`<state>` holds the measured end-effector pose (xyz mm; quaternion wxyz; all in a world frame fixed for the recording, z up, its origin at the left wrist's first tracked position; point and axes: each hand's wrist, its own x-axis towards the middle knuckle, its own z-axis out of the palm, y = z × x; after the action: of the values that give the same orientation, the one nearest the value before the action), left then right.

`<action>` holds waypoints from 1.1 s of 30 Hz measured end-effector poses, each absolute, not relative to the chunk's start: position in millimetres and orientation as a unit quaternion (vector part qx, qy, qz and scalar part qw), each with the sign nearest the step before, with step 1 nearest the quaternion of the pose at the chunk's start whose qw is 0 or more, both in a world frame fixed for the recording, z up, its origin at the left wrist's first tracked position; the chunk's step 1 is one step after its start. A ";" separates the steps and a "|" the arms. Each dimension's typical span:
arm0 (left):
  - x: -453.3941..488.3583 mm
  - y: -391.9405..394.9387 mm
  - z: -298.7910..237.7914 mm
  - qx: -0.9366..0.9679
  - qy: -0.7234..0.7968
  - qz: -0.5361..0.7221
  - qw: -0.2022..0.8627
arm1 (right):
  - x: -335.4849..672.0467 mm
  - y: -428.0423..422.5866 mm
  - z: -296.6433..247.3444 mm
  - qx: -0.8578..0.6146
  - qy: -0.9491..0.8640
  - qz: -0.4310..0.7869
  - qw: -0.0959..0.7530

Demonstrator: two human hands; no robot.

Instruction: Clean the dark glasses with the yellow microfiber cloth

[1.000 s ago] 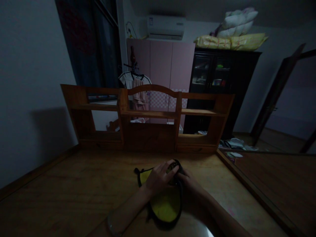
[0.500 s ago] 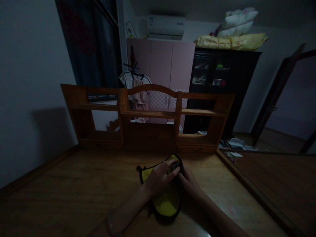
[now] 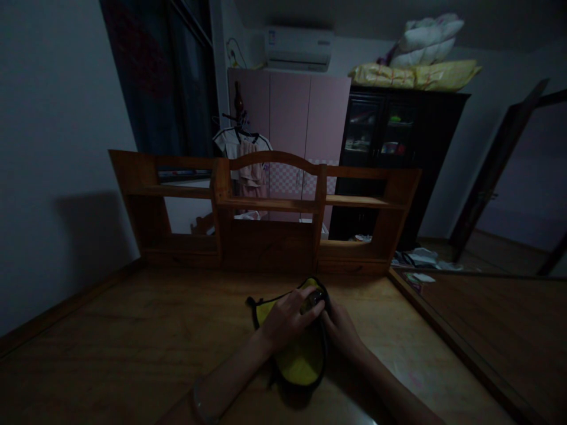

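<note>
A yellow zip pouch (image 3: pixel 302 363) with black edging lies opened out on the wooden desk, its inside showing. My left hand (image 3: pixel 286 319) reaches over the pouch, its fingers curled round a small dark, glossy object (image 3: pixel 316 297) near the far end; the dim light hides what kind of thing it is. Along the right side, my right hand (image 3: pixel 342 329) grips the pouch's black edge close to that object. Its fingertips are partly hidden behind the edge and the left fingers.
A wooden shelf unit (image 3: pixel 270 251) with open compartments stands along the back of the desk (image 3: pixel 177 330). On the left is a wall (image 3: pixel 57 177); a raised wooden rim (image 3: pixel 443 330) runs down the right side. Pink and black cabinets stand farther back.
Both hands stay almost where they were on the pouch. The dark object and the pouch show only a very slight shift.
</note>
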<state>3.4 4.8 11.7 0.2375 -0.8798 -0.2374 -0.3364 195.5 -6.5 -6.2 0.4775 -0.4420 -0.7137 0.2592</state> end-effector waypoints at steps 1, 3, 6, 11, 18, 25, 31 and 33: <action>3.5 4.6 11.7 -0.880 -0.237 -0.336 0.237 | 195.5 -6.1 -6.2 -0.442 -0.715 0.256 0.477; 3.7 4.3 11.4 -0.881 -0.238 -0.333 0.236 | 195.7 -5.6 -5.8 -0.445 -0.722 0.249 0.467; 3.9 4.4 10.4 -0.883 -0.236 -0.331 0.236 | 197.3 -5.5 -4.8 -0.463 -0.728 0.229 0.450; 3.9 4.7 9.1 -0.886 -0.238 -0.324 0.232 | 200.0 -7.2 -1.6 -0.476 -0.725 0.214 0.449; 3.1 4.1 12.0 -0.895 -0.282 -0.301 0.168 | 194.3 -6.3 -3.2 -0.410 -0.692 0.350 0.480; 3.2 5.7 15.1 -0.891 -0.336 -0.295 0.083 | 193.1 -0.6 -11.6 -0.378 -0.626 0.483 0.482; 4.7 6.8 11.2 -0.897 -0.317 -0.292 0.096 | 194.1 6.6 -25.4 -0.376 -0.606 0.485 0.506; 5.1 7.4 9.5 -0.900 -0.306 -0.291 0.107 | 194.3 5.7 -26.1 -0.391 -0.621 0.456 0.503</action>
<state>5.1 7.4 9.5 0.1069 -0.9002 -0.3061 -0.2906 194.3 5.7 -26.1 0.5034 -0.3913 -0.6207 0.4563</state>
